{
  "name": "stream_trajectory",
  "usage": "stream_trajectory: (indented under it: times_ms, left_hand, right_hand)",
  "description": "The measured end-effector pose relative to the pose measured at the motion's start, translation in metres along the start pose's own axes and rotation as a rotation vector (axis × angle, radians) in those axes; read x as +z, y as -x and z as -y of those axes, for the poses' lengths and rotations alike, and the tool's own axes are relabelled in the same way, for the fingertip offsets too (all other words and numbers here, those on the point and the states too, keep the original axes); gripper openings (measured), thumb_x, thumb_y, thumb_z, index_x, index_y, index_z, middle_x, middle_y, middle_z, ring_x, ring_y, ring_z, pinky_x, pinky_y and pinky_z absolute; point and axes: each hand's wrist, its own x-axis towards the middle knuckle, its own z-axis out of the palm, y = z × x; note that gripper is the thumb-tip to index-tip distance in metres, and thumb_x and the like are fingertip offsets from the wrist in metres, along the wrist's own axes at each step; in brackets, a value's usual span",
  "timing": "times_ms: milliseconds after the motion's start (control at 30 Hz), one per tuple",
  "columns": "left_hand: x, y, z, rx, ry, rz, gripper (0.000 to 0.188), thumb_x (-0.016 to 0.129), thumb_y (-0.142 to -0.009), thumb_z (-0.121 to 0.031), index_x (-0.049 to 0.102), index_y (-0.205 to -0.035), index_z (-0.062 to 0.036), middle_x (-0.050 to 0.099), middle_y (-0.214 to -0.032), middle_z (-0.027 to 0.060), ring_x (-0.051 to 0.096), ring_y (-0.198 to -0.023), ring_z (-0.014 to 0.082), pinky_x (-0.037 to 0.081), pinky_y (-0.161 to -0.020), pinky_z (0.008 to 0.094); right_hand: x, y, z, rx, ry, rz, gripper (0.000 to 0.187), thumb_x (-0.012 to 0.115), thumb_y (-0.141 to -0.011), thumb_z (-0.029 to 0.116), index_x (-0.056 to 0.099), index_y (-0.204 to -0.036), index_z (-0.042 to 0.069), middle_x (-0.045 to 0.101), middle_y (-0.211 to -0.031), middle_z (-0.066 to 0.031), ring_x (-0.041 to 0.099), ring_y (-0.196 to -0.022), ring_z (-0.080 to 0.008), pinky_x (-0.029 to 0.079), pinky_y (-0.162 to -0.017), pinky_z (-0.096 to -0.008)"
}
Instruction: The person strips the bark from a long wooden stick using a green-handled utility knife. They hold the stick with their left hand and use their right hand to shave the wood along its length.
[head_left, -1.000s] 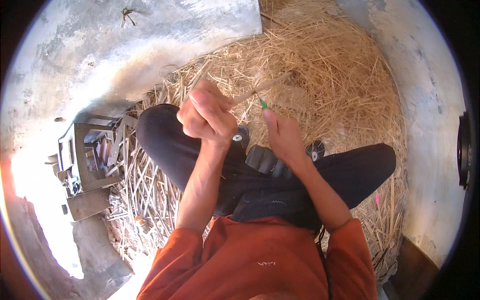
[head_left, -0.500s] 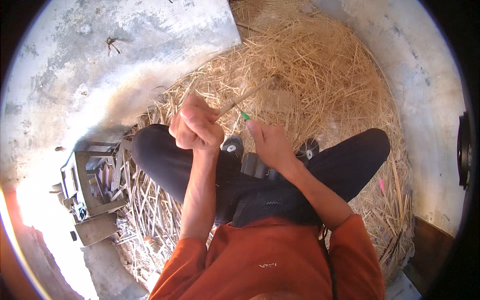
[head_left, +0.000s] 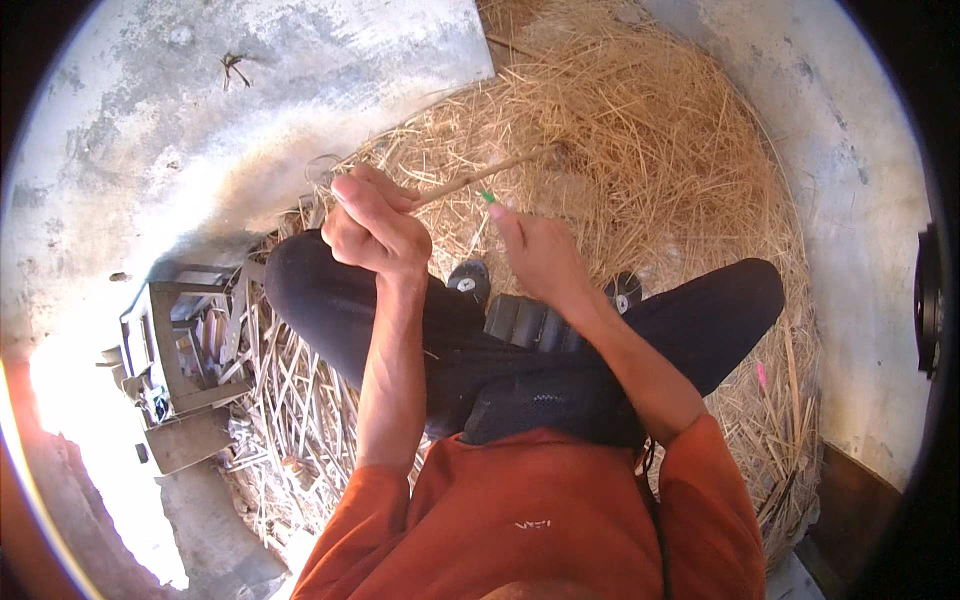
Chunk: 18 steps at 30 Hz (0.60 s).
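Observation:
My left hand (head_left: 375,225) is closed in a fist around one end of a thin, straight, pale brown stick (head_left: 485,176). The stick slants up to the right, its far end over the straw. Beside its lower edge, my right hand (head_left: 543,255) pinches a small, narrow, bright green thing (head_left: 487,196) between thumb and fingers. Most of that green thing is hidden in the hand, so its kind does not show. Its tip points up at the stick; whether the two touch I cannot tell.
My crossed legs in dark trousers (head_left: 710,320) lie below the hands. Loose straw (head_left: 640,120) covers the ground. A pale, weathered curved wall (head_left: 840,200) stands right, a similar panel (head_left: 330,60) upper left. A wooden frame (head_left: 165,340) stands left, near bright light.
Both hands have shifted slightly up and to the left, the stick moving with the left one. The green thing has also moved up alongside the stick.

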Motion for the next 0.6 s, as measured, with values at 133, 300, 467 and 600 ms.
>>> stream_trajectory:
  times_ms: [133,300,467,600]
  left_hand:
    - [0.004,0.005,-0.002,0.05,0.084,-0.012,0.053,0.032,-0.1,-0.012,0.043,-0.049,-0.0012,0.045,-0.039,0.0065,0.045,-0.033,0.012,0.029,-0.033,0.0235]
    - [0.005,0.001,-0.001,0.064,0.073,-0.008,0.052,0.031,-0.099,-0.011,0.042,-0.05,-0.0015,0.045,-0.039,0.0065,0.045,-0.032,0.0129,0.03,-0.032,0.0231]
    - [0.014,0.004,-0.008,0.039,0.114,-0.03,0.051,0.031,-0.099,-0.011,0.04,-0.05,-0.002,0.044,-0.039,0.0067,0.045,-0.032,0.013,0.03,-0.032,0.0235]
    - [0.015,0.002,-0.005,0.049,0.135,-0.013,0.052,0.031,-0.1,-0.011,0.039,-0.05,-0.0018,0.044,-0.039,0.0068,0.044,-0.033,0.0123,0.029,-0.033,0.0236]
  right_hand:
    - [0.006,0.013,-0.009,0.014,0.037,-0.004,0.054,0.039,-0.096,0.039,0.058,-0.073,-0.006,0.05,-0.061,-0.0276,0.049,-0.057,-0.0444,0.039,-0.057,-0.0481]
    - [-0.006,0.005,-0.018,0.062,0.055,-0.003,0.052,0.04,-0.097,0.038,0.056,-0.071,-0.005,0.048,-0.059,-0.0267,0.048,-0.056,-0.0434,0.037,-0.055,-0.0477]
    - [0.011,0.002,-0.042,0.042,0.064,-0.055,0.052,0.04,-0.096,0.039,0.057,-0.074,-0.005,0.048,-0.061,-0.0284,0.049,-0.058,-0.0449,0.038,-0.057,-0.0488]
    - [-0.004,-0.02,-0.059,0.146,0.137,-0.04,0.053,0.039,-0.096,0.04,0.059,-0.078,-0.005,0.051,-0.062,-0.0283,0.051,-0.058,-0.0451,0.039,-0.058,-0.049]
